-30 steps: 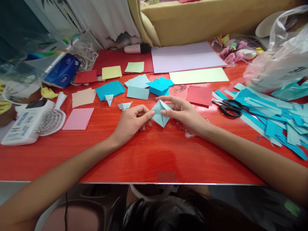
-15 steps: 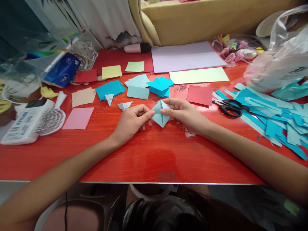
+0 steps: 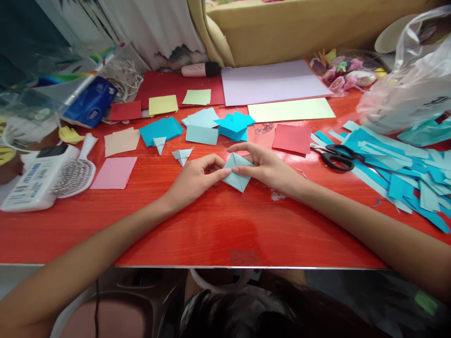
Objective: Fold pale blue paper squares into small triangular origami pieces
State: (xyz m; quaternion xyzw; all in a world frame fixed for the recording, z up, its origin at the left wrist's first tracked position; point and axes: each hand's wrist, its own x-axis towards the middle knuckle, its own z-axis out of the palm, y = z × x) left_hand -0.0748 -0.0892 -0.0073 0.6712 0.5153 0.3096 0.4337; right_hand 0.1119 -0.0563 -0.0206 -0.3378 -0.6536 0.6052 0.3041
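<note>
A creased square of pale blue paper (image 3: 241, 180) is held between my two hands, one corner pointing toward me. My left hand (image 3: 200, 176) pinches its left corner between thumb and fingers. From the right, my right hand (image 3: 269, 169) has its thumb on the paper's face, with the index finger arched over the far side; the other fingers are partly hidden. Just beyond my left hand lie two small folded pale blue pieces, a nearer one (image 3: 182, 156) and a farther one (image 3: 159, 144). Stacks of bright blue paper (image 3: 160, 130) and pale blue paper (image 3: 202, 135) lie behind them.
Black-handled scissors (image 3: 336, 157) lie at right beside a heap of blue paper strips (image 3: 398, 164). A white bottle (image 3: 40, 178) and a hairbrush (image 3: 75, 176) are at left. Pink sheets (image 3: 114, 173) and red sheets (image 3: 291, 139) flank my hands. A plastic bag (image 3: 408, 89) stands back right.
The paper square has turned slightly and come a little nearer to me, and now looks flatter. My right index finger has lifted and arched, and my left hand has shifted slightly right.
</note>
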